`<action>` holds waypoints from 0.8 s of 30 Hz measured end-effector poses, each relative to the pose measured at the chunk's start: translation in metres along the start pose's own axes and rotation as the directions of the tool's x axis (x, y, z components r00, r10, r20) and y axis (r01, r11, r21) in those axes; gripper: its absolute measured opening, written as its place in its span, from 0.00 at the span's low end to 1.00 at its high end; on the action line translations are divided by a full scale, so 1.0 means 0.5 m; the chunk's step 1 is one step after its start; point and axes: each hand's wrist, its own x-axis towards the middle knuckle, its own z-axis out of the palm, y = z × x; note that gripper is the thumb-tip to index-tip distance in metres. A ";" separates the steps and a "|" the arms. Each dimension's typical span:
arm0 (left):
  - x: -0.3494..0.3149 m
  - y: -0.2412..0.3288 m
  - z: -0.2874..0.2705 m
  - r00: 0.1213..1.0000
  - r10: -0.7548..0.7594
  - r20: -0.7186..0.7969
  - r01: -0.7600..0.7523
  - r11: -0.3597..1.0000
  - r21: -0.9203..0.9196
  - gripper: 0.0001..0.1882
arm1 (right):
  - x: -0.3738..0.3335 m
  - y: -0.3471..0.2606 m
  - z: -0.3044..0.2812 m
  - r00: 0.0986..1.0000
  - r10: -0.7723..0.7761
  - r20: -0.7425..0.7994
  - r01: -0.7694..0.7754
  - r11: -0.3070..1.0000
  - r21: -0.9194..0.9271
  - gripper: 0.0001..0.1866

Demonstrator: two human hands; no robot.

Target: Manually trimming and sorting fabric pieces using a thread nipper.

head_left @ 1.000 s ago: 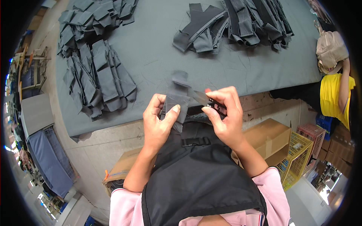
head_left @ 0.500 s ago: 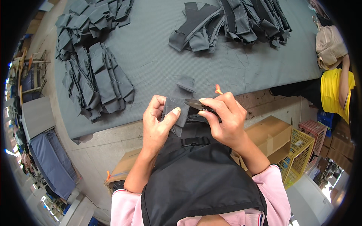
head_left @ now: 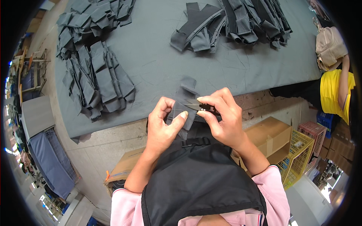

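Observation:
My left hand pinches a dark grey fabric strip between thumb and fingers, in front of my body at the table's near edge. The strip's folded far end reaches over the tabletop. In my right hand is a pair of black thread snips, gripped between thumb and fingers. Their pale blades point left and lie against the strip, close to my left thumb. Whether the blades are parted or closed is too small to tell. My right fingers hide part of the snips' handle.
Stacks of grey fabric strips lie on the table at left and far right, with loose threads between. Cardboard boxes and a yellow crate stand below right. Another person in yellow is at the right.
My left hand has shifted slightly right with the fabric strip. The snips have turned a little, their blades now catching light, and the orange tip above my right hand is out of sight.

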 end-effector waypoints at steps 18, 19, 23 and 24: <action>-0.003 -0.009 -0.018 0.996 0.033 0.085 -0.045 0.989 0.144 0.11 | 0.001 0.003 -0.010 0.993 -0.109 0.036 0.109 0.994 -0.017 0.14; -0.001 -0.012 -0.017 0.996 0.035 0.085 -0.047 0.988 0.144 0.11 | -0.002 -0.004 -0.012 0.993 -0.111 0.036 0.111 0.994 -0.017 0.14; 0.022 -0.045 -0.020 0.988 0.155 -0.017 -0.152 0.982 0.112 0.18 | -0.010 0.015 -0.001 0.969 0.224 0.105 -0.245 0.923 0.296 0.17; 0.026 -0.046 -0.020 0.993 0.118 -0.029 -0.116 0.990 0.079 0.19 | -0.006 0.017 -0.002 0.961 0.246 0.124 -0.272 0.917 0.293 0.19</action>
